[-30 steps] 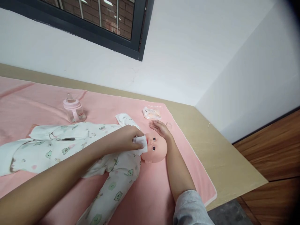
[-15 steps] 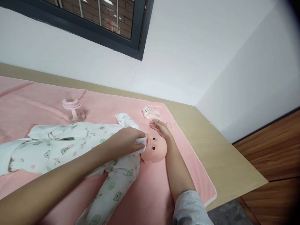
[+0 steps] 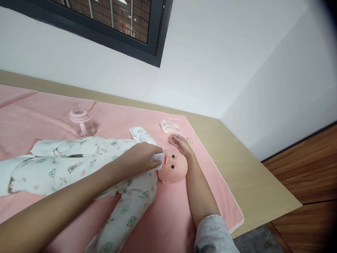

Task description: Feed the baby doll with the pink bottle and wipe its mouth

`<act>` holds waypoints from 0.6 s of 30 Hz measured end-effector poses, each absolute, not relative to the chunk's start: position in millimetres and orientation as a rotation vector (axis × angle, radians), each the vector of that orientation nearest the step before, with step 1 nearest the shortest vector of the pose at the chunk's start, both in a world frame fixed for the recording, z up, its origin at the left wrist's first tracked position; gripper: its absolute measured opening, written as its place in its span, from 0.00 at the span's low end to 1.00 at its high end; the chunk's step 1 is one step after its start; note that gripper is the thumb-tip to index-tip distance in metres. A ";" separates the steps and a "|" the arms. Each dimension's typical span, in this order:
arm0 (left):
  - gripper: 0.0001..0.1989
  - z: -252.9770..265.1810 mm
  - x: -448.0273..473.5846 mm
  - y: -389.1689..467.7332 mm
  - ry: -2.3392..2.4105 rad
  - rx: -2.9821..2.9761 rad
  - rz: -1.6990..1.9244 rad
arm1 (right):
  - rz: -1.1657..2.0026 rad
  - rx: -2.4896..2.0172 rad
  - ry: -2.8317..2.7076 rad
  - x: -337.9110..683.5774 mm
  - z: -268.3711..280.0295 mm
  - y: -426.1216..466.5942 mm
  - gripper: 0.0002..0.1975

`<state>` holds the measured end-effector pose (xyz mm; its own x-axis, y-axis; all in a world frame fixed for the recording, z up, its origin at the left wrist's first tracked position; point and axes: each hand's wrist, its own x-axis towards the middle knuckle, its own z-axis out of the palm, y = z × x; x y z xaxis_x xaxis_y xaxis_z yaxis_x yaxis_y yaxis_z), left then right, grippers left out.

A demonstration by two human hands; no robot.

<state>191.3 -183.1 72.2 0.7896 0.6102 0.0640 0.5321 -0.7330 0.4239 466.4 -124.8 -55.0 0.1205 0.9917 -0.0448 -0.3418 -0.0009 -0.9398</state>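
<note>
Left hand point(image 3: 140, 157): white cloth point(image 3: 158, 160) being pinched by fingers, right at the doll's point(image 3: 175, 170) mouth!
Right hand point(image 3: 181, 144): fingers extended, nothing gripped, laid beside its head.

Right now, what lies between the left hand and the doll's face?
The head view shows a white tissue there, pinched in the left hand, its edge next to the doll's face; whether they touch is unclear.
</note>
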 end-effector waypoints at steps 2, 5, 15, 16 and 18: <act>0.08 73.0 191.2 -182.9 0.870 2.593 0.272 | 1.276 -1.030 -0.858 466.3 -54.8 -125.0 0.09; 0.08 74.9 191.0 -182.9 0.888 2.604 0.273 | 1.276 -1.037 -0.855 466.0 -55.0 -125.2 0.09; 0.09 74.1 192.0 -181.6 0.886 2.626 0.279 | 1.269 -1.033 -0.855 464.5 -53.4 -126.1 0.08; 0.09 74.0 192.0 -181.2 0.883 2.633 0.290 | 1.271 -1.032 -0.858 464.7 -53.5 -126.1 0.08; 0.10 73.3 192.2 -179.9 0.879 2.651 0.319 | 1.275 -1.030 -0.860 465.2 -54.1 -125.7 0.09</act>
<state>192.2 -179.9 73.3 0.7848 0.6104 0.1071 0.5367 -0.7559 0.3750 465.2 -125.7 -54.1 0.1194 0.9919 -0.0429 -0.3319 -0.0009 -0.9433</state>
